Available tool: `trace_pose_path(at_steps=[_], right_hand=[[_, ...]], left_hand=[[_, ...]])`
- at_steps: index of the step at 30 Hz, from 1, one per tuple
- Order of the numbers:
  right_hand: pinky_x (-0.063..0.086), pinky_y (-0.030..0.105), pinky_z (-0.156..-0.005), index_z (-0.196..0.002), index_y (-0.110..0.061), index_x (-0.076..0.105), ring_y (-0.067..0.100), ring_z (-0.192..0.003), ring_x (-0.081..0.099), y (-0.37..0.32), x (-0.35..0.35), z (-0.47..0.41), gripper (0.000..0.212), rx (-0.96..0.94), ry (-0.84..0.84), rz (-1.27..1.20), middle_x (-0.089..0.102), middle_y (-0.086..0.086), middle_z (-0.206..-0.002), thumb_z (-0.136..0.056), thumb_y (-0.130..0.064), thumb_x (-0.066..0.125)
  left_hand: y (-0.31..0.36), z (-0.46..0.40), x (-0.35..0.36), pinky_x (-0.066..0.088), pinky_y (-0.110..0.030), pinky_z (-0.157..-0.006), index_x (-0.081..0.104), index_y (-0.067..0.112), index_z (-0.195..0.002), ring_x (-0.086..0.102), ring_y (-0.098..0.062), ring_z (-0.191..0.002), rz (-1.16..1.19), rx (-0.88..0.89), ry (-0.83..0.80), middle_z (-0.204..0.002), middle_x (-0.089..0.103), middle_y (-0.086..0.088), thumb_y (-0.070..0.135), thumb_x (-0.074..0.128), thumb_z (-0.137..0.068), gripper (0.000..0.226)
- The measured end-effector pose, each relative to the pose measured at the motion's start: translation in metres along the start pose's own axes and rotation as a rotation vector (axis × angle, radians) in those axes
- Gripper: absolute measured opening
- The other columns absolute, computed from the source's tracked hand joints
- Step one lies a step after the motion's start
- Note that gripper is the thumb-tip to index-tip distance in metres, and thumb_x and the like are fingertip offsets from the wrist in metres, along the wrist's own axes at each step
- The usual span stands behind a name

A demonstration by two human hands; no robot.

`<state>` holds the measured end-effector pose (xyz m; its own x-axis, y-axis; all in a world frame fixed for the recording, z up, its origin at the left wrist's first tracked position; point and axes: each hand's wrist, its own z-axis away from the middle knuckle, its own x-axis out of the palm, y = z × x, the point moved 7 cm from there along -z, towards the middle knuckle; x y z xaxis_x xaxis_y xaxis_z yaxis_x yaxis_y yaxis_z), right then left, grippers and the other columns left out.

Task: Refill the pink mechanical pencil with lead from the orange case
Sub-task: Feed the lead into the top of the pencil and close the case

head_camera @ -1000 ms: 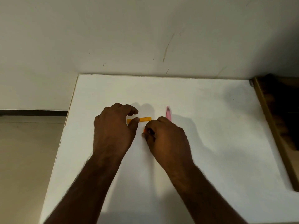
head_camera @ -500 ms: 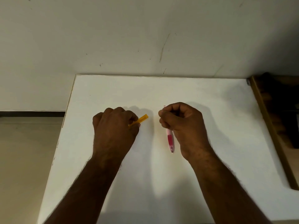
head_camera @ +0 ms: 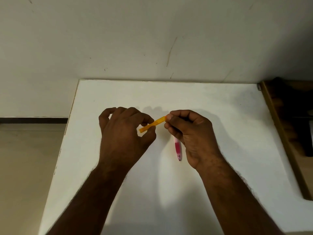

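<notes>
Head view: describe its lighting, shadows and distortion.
Head view: dim, warm light; soft hand shadows fall on the white table beyond the left hand and right hand; wide-angle lens splays the table's edges; slim orange lead case and pink mechanical pencil slightly soft.

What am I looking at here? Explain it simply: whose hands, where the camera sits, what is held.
No machine here: a person's two bare hands, filmed by a camera worn on their head, looking forward and down. The left hand pinches the orange case between thumb and fingers. The right hand holds the pink mechanical pencil, tip toward the camera, while its fingertips touch the case's far end. Both are held over a white table against a wall. Whether the case is open cannot be seen.
</notes>
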<state>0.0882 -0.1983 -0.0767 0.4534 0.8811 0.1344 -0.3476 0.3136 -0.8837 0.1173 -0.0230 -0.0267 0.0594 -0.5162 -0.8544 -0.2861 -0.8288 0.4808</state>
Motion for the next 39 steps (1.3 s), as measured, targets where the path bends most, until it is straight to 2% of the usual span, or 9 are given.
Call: trace_pose_path(at_steps=[9, 13, 17, 23, 25, 28, 30, 34, 39], right_hand=[[0.061, 0.025, -0.07, -0.091, -0.012, 0.078, 0.024, -0.079, 0.079, -0.002, 0.0, -0.001, 0.009, -0.053, -0.014, 0.082, 0.08, 0.006, -0.085, -0.085, -0.006, 0.079], [0.061, 0.024, -0.075, -0.088, -0.02, 0.078, 0.017, -0.079, 0.078, -0.007, 0.003, -0.001, 0.014, -0.171, -0.044, 0.261, 0.08, 0.0, -0.083, -0.087, -0.007, 0.077], [0.061, 0.025, -0.082, -0.096, -0.023, 0.079, 0.012, -0.082, 0.078, -0.006, 0.003, -0.002, 0.017, -0.191, -0.051, 0.35, 0.08, -0.005, -0.09, -0.091, -0.008, 0.074], [0.058, 0.035, -0.095, -0.115, -0.026, 0.076, 0.012, -0.096, 0.074, -0.005, 0.013, 0.002, 0.025, -0.267, -0.029, 0.59, 0.077, -0.009, -0.106, -0.091, -0.016, 0.074], [0.058, 0.031, -0.094, -0.115, -0.026, 0.075, 0.009, -0.093, 0.073, -0.01, 0.01, 0.002, 0.025, -0.315, 0.012, 0.635, 0.077, -0.011, -0.104, -0.091, -0.019, 0.074], [0.052, 0.01, -0.085, -0.11, -0.025, 0.076, -0.003, -0.086, 0.069, -0.02, 0.001, 0.003, 0.02, -0.399, 0.089, 0.733, 0.072, -0.021, -0.095, -0.091, -0.019, 0.074], [0.051, 0.012, -0.081, -0.102, -0.029, 0.074, -0.007, -0.079, 0.065, -0.024, -0.004, 0.003, 0.016, -0.436, 0.14, 0.834, 0.066, -0.025, -0.089, -0.091, -0.018, 0.071], [0.055, 0.031, -0.084, -0.105, -0.024, 0.072, 0.014, -0.085, 0.069, -0.019, -0.004, 0.004, 0.017, -0.439, 0.166, 0.998, 0.071, -0.007, -0.098, -0.089, -0.026, 0.074], [0.04, 0.025, -0.076, -0.119, -0.016, 0.066, 0.025, -0.092, 0.068, -0.009, 0.006, 0.006, 0.033, -0.467, 0.153, 1.232, 0.069, 0.005, -0.106, -0.09, -0.03, 0.074]], left_hand=[[0.0, 0.001, 0.001, 0.025, -0.045, -0.109, 0.071, 0.032, -0.084, 0.064, -0.012, -0.089, 0.017, 0.011, 0.006, -0.081, 0.066, 0.016, 0.038, 0.07, -0.078, 0.009], [-0.001, 0.001, 0.002, 0.022, -0.043, -0.11, 0.07, 0.033, -0.083, 0.064, -0.01, -0.088, 0.016, 0.006, 0.006, -0.079, 0.066, 0.017, 0.038, 0.069, -0.077, 0.008], [-0.008, 0.0, 0.009, 0.018, -0.037, -0.109, 0.07, 0.036, -0.083, 0.062, -0.006, -0.085, 0.015, -0.054, -0.03, -0.076, 0.065, 0.02, 0.042, 0.068, -0.076, 0.009], [-0.023, 0.005, 0.023, 0.023, -0.043, -0.106, 0.065, 0.038, -0.077, 0.058, -0.002, -0.076, 0.015, -0.251, -0.066, -0.064, 0.061, 0.023, 0.048, 0.069, -0.076, 0.011], [-0.029, 0.007, 0.024, 0.02, -0.041, -0.106, 0.064, 0.035, -0.075, 0.057, -0.002, -0.071, -0.019, -0.308, -0.057, -0.061, 0.06, 0.021, 0.048, 0.068, -0.077, 0.014], [-0.036, 0.01, 0.024, 0.018, -0.04, -0.107, 0.064, 0.033, -0.08, 0.059, -0.003, -0.07, -0.051, -0.381, -0.045, -0.063, 0.063, 0.017, 0.051, 0.066, -0.079, 0.018], [-0.037, 0.012, 0.024, 0.019, -0.042, -0.11, 0.064, 0.033, -0.089, 0.063, -0.006, -0.075, -0.068, -0.397, -0.044, -0.069, 0.066, 0.016, 0.055, 0.065, -0.079, 0.024], [-0.036, 0.013, 0.024, 0.02, -0.042, -0.111, 0.065, 0.032, -0.095, 0.066, -0.008, -0.079, -0.089, -0.399, -0.044, -0.072, 0.069, 0.015, 0.059, 0.064, -0.079, 0.031], [-0.037, 0.012, 0.025, 0.025, -0.045, -0.11, 0.067, 0.032, -0.096, 0.062, -0.008, -0.076, -0.103, -0.413, -0.063, -0.075, 0.07, 0.015, 0.062, 0.065, -0.077, 0.036]])
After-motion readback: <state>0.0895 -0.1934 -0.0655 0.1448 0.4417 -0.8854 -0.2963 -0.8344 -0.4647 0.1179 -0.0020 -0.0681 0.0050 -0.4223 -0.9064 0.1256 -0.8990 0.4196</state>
